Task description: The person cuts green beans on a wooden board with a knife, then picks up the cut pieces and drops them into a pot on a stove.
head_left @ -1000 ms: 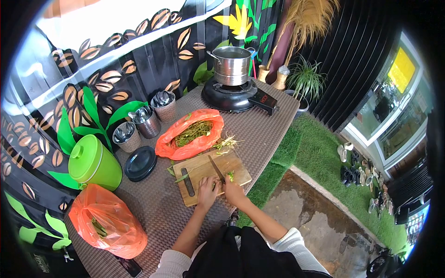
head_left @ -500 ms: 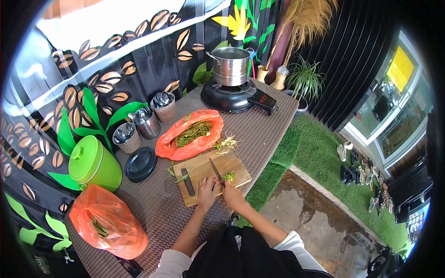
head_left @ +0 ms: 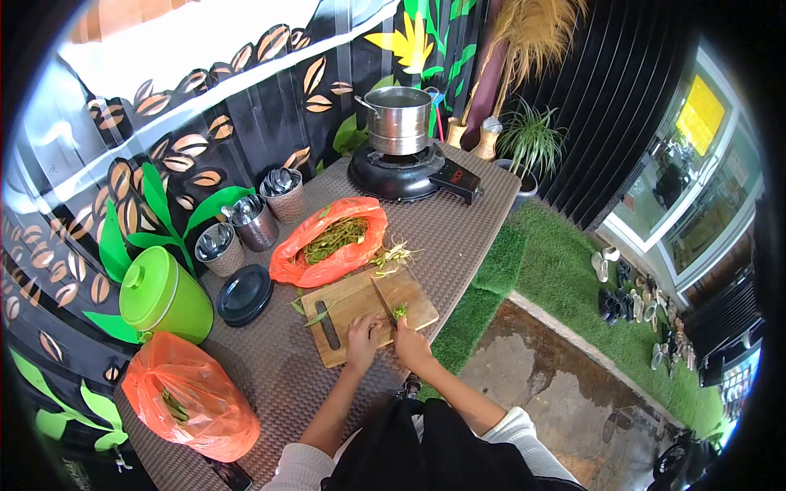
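My right hand [head_left: 412, 344] is wrapped around the handle of a knife [head_left: 381, 296], whose blade points away from me over a wooden cutting board [head_left: 350, 299]. Just right of the blade lies a small heap of chopped greens [head_left: 399, 311]. On the board left of the knife, my left hand [head_left: 362, 340] rests with its fingers curled in; what they hold, if anything, is hidden. A few green leaves [head_left: 318, 315] lie by the board's handle slot. Beyond the board, an orange plastic bag [head_left: 282, 268] gapes around long green vegetables [head_left: 337, 240]. Pale roots [head_left: 396, 256] lie beside that bag.
A steel pot [head_left: 399, 123] sits on a black portable stove [head_left: 385, 173] at the far end. Cutlery cups [head_left: 254, 225], dark stacked plates [head_left: 245, 295], a green lidded bucket [head_left: 168, 299] and a second orange bag [head_left: 192, 401] line the left. The table's right edge is close to the board.
The view has shifted slightly, so the table things appear a little farther left. Both hands stay at the board, the right one still gripping the knife beside the chopped greens.
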`<state>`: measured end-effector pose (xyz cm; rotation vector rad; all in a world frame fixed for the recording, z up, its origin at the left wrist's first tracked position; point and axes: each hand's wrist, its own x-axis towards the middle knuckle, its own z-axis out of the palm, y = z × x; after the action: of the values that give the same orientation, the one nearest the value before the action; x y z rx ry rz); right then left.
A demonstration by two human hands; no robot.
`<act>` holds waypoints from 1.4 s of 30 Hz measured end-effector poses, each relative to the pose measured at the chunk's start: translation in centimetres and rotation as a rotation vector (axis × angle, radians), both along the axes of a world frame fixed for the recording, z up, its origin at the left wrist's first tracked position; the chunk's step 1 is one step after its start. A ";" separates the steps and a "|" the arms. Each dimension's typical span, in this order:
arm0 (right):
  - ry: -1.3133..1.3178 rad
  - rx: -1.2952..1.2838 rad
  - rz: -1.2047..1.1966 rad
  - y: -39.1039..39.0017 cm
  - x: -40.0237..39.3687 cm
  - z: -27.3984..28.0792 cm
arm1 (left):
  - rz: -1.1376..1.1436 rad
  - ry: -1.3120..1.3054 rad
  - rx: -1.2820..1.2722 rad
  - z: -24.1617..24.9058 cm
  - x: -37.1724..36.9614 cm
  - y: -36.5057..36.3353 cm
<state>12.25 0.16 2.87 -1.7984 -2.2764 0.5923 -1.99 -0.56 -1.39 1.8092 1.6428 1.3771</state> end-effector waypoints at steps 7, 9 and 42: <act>0.031 -0.099 0.027 -0.4 0.2 1.1 | 0.046 -0.103 -0.034 0.8 0.7 1.1; 0.011 -0.100 -0.017 -1.3 -0.8 0.8 | 0.086 -0.081 -0.025 1.3 0.8 1.0; -0.032 0.073 -0.041 -1.1 -1.9 -1.7 | 0.019 -0.090 -0.003 0.5 0.4 0.6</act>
<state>10.30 -0.94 1.18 -1.8278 -2.2455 0.4707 -1.61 0.06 -0.86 1.7083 1.6189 1.4417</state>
